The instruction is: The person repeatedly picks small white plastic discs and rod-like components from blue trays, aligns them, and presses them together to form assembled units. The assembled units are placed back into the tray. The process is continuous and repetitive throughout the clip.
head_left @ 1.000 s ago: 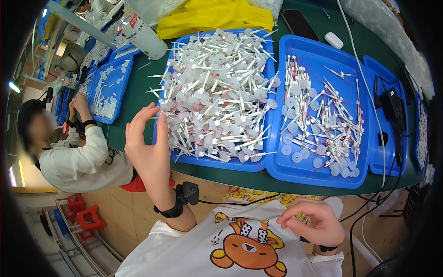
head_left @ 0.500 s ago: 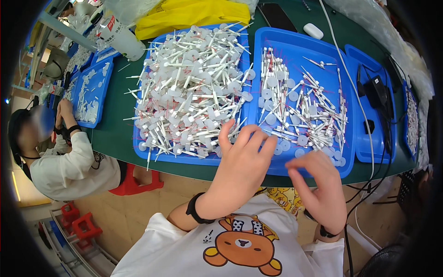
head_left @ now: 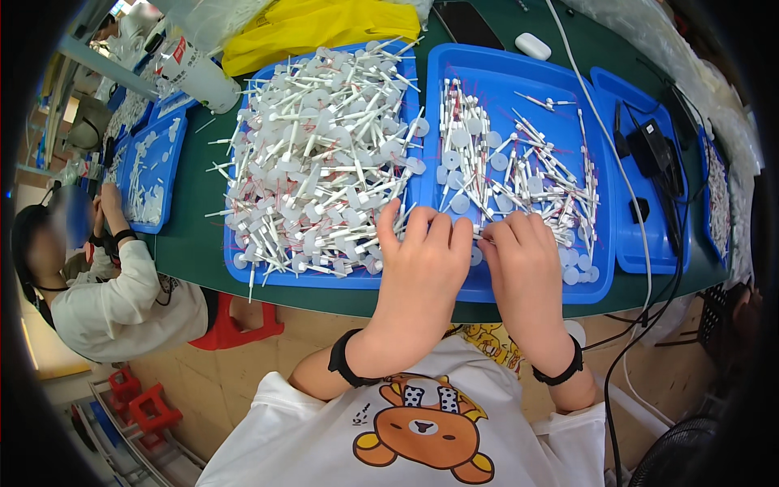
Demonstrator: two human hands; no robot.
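Note:
My left hand point(head_left: 426, 260) is palm down over the inner edges of two blue trays, its fingers bent and thumb hidden. Close beside it, my right hand point(head_left: 523, 264) has curled fingers, with the tips pinched near the left fingertips. A thin whitish piece shows between them; its kind is too small to make out. The right-hand blue tray point(head_left: 527, 73) holds thin white sticks point(head_left: 466, 146) with red wires and translucent discs point(head_left: 498, 161). Piled high in the left-hand blue tray point(head_left: 324, 280) are similar white sticks with discs point(head_left: 316, 162).
A third blue tray point(head_left: 649, 256) with black adapters and cables stands at the right. A white cable point(head_left: 596, 105) crosses the table. Behind are a yellow bag point(head_left: 316, 36), a phone point(head_left: 466, 24) and a white case point(head_left: 532, 46). At left, another person point(head_left: 122, 284) sits by a tray.
My right hand has moved left and forward to meet the left hand, its fingers closing. A pale disc now shows beside my right wrist. The view has shifted slightly.

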